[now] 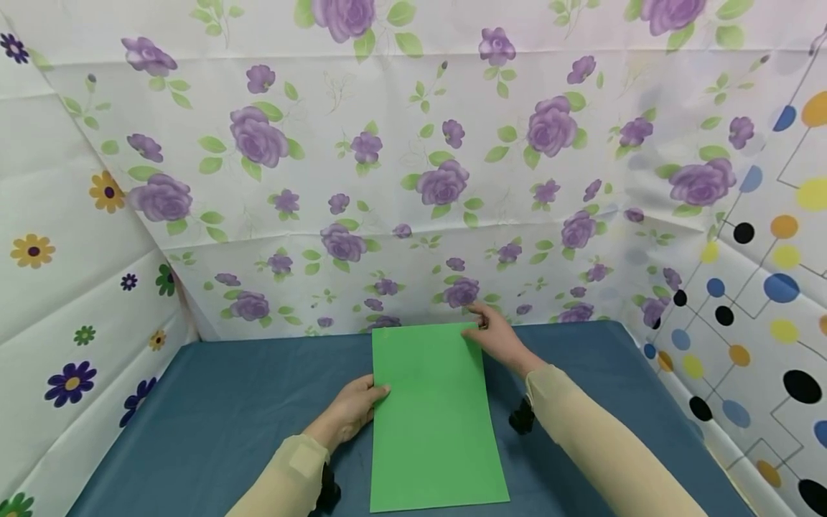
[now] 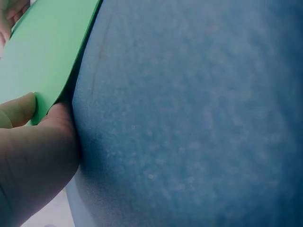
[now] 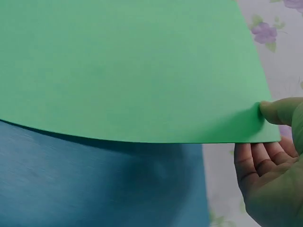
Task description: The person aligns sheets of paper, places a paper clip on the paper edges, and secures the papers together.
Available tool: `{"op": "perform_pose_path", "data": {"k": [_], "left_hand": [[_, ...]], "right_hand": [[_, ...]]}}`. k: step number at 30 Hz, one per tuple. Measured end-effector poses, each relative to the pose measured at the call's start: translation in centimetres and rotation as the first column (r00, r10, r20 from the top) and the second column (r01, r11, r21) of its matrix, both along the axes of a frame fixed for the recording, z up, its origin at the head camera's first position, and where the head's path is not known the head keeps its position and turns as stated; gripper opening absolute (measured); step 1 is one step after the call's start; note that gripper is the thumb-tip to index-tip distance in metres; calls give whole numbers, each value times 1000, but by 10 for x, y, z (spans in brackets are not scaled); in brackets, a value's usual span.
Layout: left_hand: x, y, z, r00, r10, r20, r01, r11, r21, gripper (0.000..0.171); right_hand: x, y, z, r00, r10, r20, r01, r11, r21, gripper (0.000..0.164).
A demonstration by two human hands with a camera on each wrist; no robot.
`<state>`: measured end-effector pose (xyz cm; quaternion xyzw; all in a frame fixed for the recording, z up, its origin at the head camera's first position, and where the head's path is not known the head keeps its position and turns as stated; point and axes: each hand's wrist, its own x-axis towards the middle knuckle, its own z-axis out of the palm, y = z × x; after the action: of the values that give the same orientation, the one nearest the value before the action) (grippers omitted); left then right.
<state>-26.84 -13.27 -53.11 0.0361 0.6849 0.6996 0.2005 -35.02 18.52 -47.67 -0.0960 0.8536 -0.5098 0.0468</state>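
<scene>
A rectangular green sheet (image 1: 429, 416), like thin card, lies lengthwise before me in the head view. My left hand (image 1: 352, 408) pinches its left long edge, thumb on top and fingers underneath; the left wrist view shows the thumb (image 2: 21, 109) on the green surface. At the far right corner, my right hand (image 1: 500, 336) holds the sheet between thumb and fingers. In the right wrist view the sheet (image 3: 142, 71) bows, with that corner raised above the blue cloth and the fingers (image 3: 262, 161) beneath it.
A blue cloth (image 1: 258, 402) covers the table. Behind it hangs a white sheet with purple roses (image 1: 442, 183). Flower-patterned cloth (image 1: 71, 384) stands at the left, and cloth with coloured dots (image 1: 736, 355) at the right.
</scene>
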Motion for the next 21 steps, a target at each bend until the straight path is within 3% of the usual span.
{"op": "perform_pose_path", "data": {"k": [3,8,14,21], "left_hand": [[-1,0,-1,1000,3,2,-3,1000,8,43],[-2,-1,-2,1000,0,2,0,1000,21,42],[-2,-1,0,1000,-2,10,2,1000,23,42],[-2,-1,0,1000,-3,17,3,1000,25,43]], "right_hand": [[9,3,-8,996,-38,81,44,996,-77,67],[28,4,-20,977,-32,209,75,977,-200,64],[51,5,-38,958,3,288,80,957,-277,51],[81,8,-53,940,104,326,19,935,-354,49]]}}
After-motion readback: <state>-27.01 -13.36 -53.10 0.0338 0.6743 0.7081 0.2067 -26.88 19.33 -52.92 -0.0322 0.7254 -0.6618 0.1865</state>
